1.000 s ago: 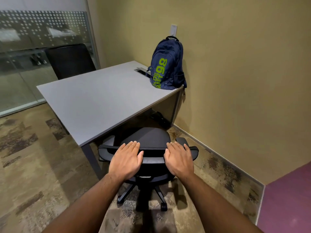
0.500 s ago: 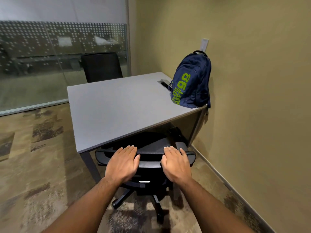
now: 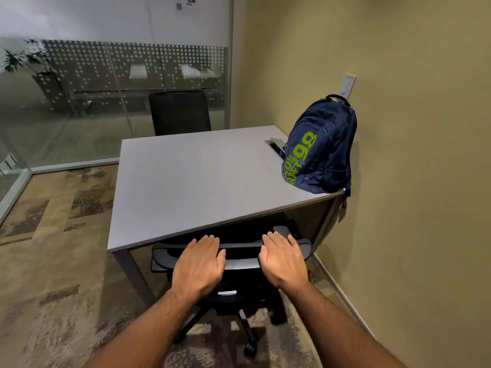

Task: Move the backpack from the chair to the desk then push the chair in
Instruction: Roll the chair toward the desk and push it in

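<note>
Already my two hands lie flat on the top of the chair (image 3: 239,257) back, palms down. My left hand (image 3: 198,265) rests left of centre, fingers (image 3: 206,241) straight and close together, reaching over the top edge, thumb tucked along the side; my right hand (image 3: 283,258) mirrors it toward the right end, fingers likewise extended and close together. Neither hand is curled round the frame, so I see pressing contact and no grasp. I can see the seat tucked under the near edge of the desk (image 3: 191,179), with the backrest just outside that edge and the wheeled base on the carpet below my wrists. On the desk's far right corner stands the backpack (image 3: 321,147), upright, navy with green lettering, leaning against the yellow wall (image 3: 414,155) and just beside a cable slot (image 3: 275,145) in the top. Its lower corner hangs slightly over the desk edge. Behind the desk I see a second chair (image 3: 180,111) in front of a glass partition (image 3: 79,96).
</note>
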`<move>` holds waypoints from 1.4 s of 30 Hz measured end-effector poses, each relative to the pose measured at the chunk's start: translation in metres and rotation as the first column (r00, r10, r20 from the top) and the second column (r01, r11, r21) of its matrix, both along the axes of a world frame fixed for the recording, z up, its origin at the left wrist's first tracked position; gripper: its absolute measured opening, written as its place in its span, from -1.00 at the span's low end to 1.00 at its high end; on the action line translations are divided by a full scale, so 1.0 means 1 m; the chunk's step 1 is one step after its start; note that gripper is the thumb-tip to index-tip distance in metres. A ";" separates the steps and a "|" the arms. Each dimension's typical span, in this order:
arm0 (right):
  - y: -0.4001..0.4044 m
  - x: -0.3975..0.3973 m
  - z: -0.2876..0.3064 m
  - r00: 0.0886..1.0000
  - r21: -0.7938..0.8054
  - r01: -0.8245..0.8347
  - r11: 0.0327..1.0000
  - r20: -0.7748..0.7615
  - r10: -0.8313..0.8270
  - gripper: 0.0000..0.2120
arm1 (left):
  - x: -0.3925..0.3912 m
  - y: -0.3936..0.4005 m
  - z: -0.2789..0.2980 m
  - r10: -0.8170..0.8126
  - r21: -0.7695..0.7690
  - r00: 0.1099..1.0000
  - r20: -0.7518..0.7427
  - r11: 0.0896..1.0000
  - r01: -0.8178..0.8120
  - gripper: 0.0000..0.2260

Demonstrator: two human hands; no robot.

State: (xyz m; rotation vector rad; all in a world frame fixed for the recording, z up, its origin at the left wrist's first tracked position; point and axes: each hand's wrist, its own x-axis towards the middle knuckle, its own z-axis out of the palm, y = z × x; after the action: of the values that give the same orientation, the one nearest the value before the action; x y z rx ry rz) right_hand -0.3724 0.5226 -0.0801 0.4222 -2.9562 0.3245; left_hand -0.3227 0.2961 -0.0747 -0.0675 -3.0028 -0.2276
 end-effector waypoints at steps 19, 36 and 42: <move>0.061 -0.168 0.009 0.984 0.095 -0.178 0.979 0.039 0.175 -0.42 | -0.122 0.077 0.008 0.173 -0.007 0.985 -0.028 0.985 -0.173 -0.49; 0.061 -0.278 0.002 0.947 0.058 -0.321 0.945 0.013 0.321 -0.49 | -0.213 0.089 0.007 0.322 -0.005 0.947 0.001 0.947 -0.322 -0.53; 0.061 -0.280 0.000 0.937 0.044 -0.350 0.936 -0.006 0.350 -0.47 | -0.214 0.088 0.005 0.333 -0.003 0.943 0.016 0.943 -0.333 -0.53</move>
State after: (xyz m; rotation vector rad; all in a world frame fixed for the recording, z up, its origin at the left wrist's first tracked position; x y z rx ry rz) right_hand -0.6526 0.5833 -0.0806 0.9573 -2.8669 0.2938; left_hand -0.5365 0.3843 -0.0698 0.4418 -2.9662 -0.1910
